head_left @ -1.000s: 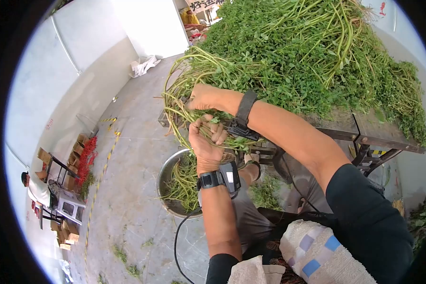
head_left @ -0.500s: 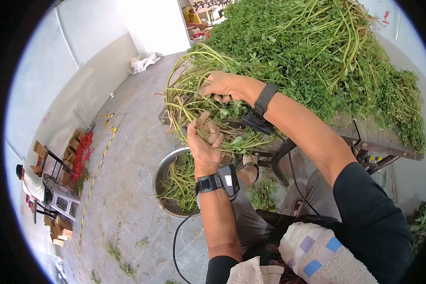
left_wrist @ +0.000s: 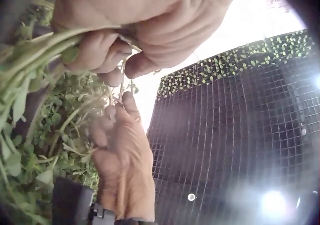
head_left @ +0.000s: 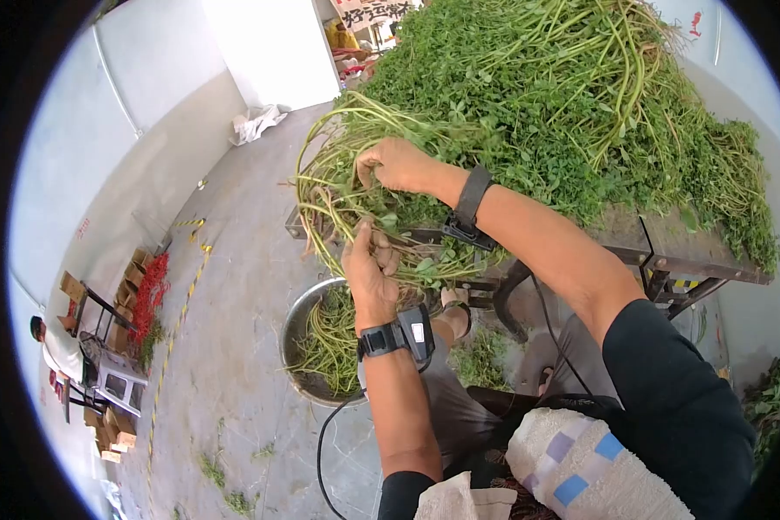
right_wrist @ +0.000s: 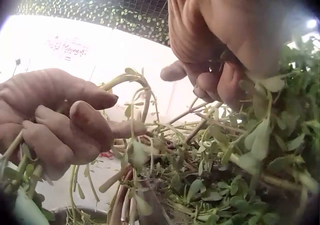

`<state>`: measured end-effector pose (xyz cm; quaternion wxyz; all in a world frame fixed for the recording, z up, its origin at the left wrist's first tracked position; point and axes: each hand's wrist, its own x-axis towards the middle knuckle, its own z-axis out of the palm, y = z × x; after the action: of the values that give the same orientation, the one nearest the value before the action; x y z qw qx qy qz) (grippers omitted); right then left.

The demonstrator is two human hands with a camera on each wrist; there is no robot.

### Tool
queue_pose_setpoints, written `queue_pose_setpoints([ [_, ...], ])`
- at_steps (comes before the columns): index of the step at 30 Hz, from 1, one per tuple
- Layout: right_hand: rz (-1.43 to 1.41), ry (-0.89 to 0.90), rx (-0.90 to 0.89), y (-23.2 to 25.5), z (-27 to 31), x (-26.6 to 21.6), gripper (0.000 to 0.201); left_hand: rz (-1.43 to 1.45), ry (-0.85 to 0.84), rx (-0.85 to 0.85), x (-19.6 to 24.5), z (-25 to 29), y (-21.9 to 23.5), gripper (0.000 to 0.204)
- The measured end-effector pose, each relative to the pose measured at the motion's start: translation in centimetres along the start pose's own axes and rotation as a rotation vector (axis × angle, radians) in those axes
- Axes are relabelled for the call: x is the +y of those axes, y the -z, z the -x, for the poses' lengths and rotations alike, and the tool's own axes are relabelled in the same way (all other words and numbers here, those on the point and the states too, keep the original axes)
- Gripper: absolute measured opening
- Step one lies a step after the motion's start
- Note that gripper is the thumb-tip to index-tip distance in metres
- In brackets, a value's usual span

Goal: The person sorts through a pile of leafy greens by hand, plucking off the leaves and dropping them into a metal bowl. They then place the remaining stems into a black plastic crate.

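Note:
My left hand (head_left: 371, 267) grips a small bundle of leafy green stems (head_left: 433, 264) at the table's front left corner, above a metal basin (head_left: 288, 334). In the right wrist view its fingers curl round the stems while the thumb points forward. A little farther up, my right hand (head_left: 396, 165) bends its fingers down into the plants, beside long bare stems (head_left: 308, 165) looping off the table. In the left wrist view a thin stem (left_wrist: 122, 77) runs between the two hands and reaches the right fingertips. The right palm is partly hidden.
A large heap of greens (head_left: 529, 104) covers the table (head_left: 719, 258). Cut stems (head_left: 325, 342) lie in the basin near my feet. At far left a person (head_left: 59, 351) sits by boxes and a red pile (head_left: 153, 286). A black cable (head_left: 321, 455) hangs beside my left arm.
My right hand has moved up and away from the left hand, over to the plants on the table. The left hand has stayed nearly in place with its stems.

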<state>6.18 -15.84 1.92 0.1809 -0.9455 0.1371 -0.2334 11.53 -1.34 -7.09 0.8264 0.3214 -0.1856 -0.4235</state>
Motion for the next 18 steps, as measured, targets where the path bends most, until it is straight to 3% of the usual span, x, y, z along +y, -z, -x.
queue_pose_setpoints([
  [4,-0.16,0.005,0.018,-1.4,0.5,1.2,0.033,0.022,-0.027,0.013,-0.2,0.1,-0.1,0.024],
  [6,-0.633,-0.425,-0.136,-1.1,1.9,-0.1,0.028,0.025,0.003,0.005,-0.2,0.3,-0.1,0.022],
  [7,-0.661,-0.498,-0.147,-1.2,2.2,-0.8,0.031,0.009,-0.002,-0.006,-0.2,0.4,-0.2,0.02],
  [10,-0.857,-0.435,-0.222,-2.1,3.3,-0.7,0.03,-0.009,-0.005,-0.034,-0.4,0.3,-0.1,0.017],
  [16,-0.872,-0.432,-0.236,-1.5,4.2,-0.9,0.017,-0.015,0.015,-0.029,-0.4,0.3,0.0,0.014],
  [18,-1.001,-0.485,-0.124,-1.2,4.2,-0.9,0.017,-0.002,0.008,0.003,-0.3,0.4,-0.6,0.014],
])
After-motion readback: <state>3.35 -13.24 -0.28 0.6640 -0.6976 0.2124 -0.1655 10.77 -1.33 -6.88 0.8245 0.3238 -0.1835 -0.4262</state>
